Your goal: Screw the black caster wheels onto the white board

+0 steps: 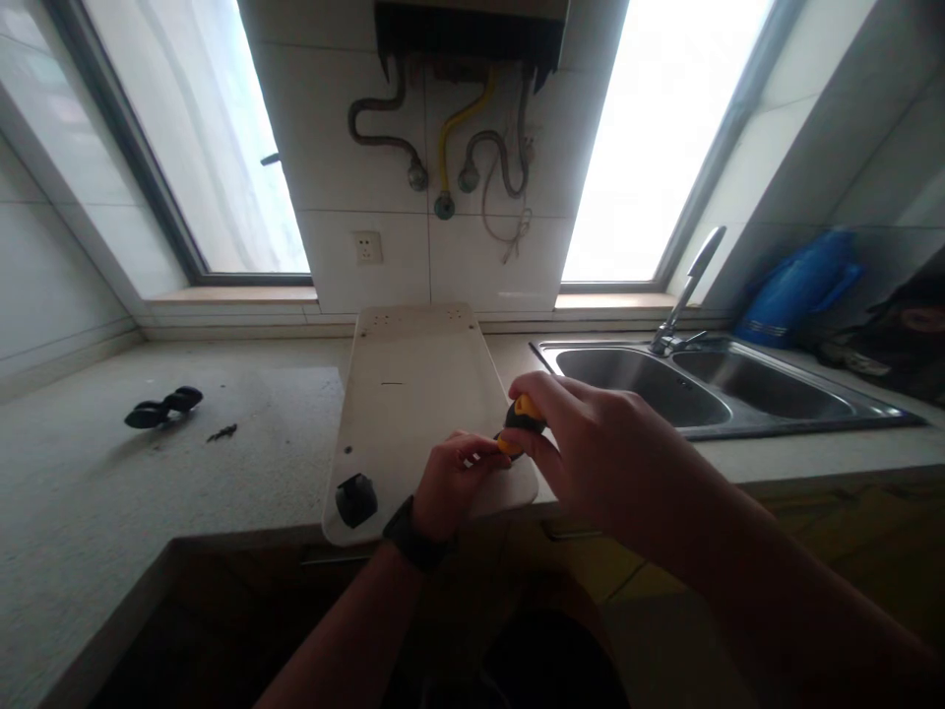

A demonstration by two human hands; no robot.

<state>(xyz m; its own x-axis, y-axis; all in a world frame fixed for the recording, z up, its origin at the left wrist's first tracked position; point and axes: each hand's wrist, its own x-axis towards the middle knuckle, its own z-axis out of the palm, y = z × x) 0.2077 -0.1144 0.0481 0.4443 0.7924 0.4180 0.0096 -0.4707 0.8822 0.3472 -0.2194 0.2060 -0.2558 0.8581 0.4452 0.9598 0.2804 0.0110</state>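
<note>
Near the right front corner of a flat cream-white board with rounded corners [413,394], I see both hands of the person close together. The right hand [583,423] is closed around a short yellow-and-black tool handle [526,416], which points down to the board. The left hand [454,483], with a dark band [415,535] on its wrist, has its fingers bent toward the lower end of this tool; from my place I cannot tell if they grip the tool or some small piece, because the fingers hide it.

The board lies on a pale speckled stone countertop [251,483]. Its far edge is near the wall, and its left front corner reaches a little past the front edge of the countertop. On this same corner of the board sits a small black blocky part [356,500].

To the left of the board, apart from it, I find two joined-looking black rounded parts [163,407] and, just beside them, a little group of small dark pieces [222,432], too small for me to name. To the right, a double steel sink [812,425] is set into the countertop, with a chrome faucet [694,286] at its back edge.
</note>
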